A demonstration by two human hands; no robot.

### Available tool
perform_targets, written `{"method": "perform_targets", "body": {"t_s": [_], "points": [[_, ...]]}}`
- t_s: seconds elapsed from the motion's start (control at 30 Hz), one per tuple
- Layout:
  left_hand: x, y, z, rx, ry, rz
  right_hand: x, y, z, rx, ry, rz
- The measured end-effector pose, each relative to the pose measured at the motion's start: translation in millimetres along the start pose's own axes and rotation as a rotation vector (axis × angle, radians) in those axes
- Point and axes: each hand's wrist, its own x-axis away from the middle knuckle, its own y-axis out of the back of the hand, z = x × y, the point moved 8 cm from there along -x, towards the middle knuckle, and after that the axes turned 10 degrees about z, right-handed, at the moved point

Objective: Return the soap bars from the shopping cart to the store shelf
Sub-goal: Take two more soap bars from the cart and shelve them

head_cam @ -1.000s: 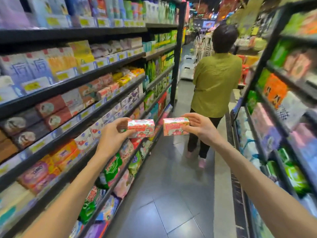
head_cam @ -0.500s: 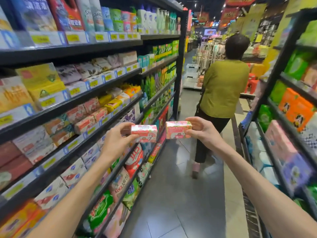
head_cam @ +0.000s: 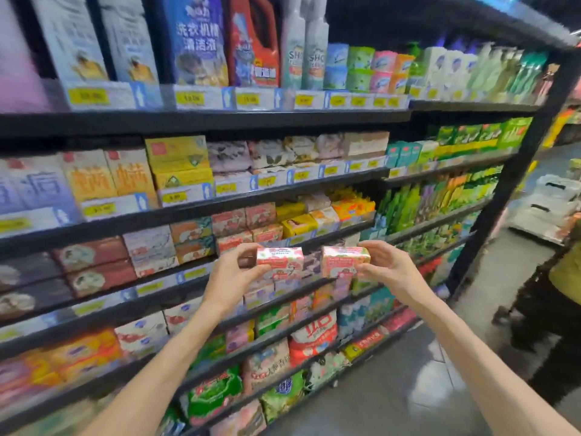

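Observation:
I hold two pink soap bar boxes side by side in front of the store shelf (head_cam: 195,212). My left hand (head_cam: 234,272) grips the left soap box (head_cam: 279,262) by its left end. The right soap box (head_cam: 342,261) is gripped at its right end by my right hand (head_cam: 388,269). Both boxes hover just in front of the shelf row holding matching pink soap boxes (head_cam: 243,220). No shopping cart is in view.
The black shelving holds soap boxes, detergent bottles (head_cam: 254,42) on top and bagged goods (head_cam: 217,394) low down. A black upright post (head_cam: 515,171) ends the shelving at right. A person in green (head_cam: 566,272) stands at the right edge on the grey tiled aisle floor.
My view has swung left from down the aisle to face the shelf. Both hands, still holding the boxes, have come closer to the soap row; the other person has slid to the right edge.

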Motion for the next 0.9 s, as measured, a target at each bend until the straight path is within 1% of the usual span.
{"method": "perform_targets", "body": {"t_s": [0.13, 0.23, 0.37, 0.5, 0.67, 0.77, 0.9], "points": [[-2, 33, 22, -0.104, 0.107, -0.135, -59, -23, -6, -0.013, 0.054, 0.099], [-5, 52, 37, -0.088, 0.149, -0.209, -97, -48, -5, -0.003, 0.087, 0.186], [-15, 68, 45, -0.089, 0.186, -0.292, -136, -73, 0, 0.03, 0.138, 0.254], [-33, 78, 50, -0.11, 0.202, -0.336, -164, -83, 0, 0.076, 0.166, 0.276], [-54, 82, 63, -0.103, 0.259, -0.403, -195, -84, -12, 0.032, 0.171, 0.301], [-64, 79, 64, -0.13, 0.266, -0.423, -212, -83, -13, 0.027, 0.176, 0.317], [-74, 76, 70, -0.188, 0.322, -0.466, -231, -82, -12, 0.035, 0.194, 0.321]]}}
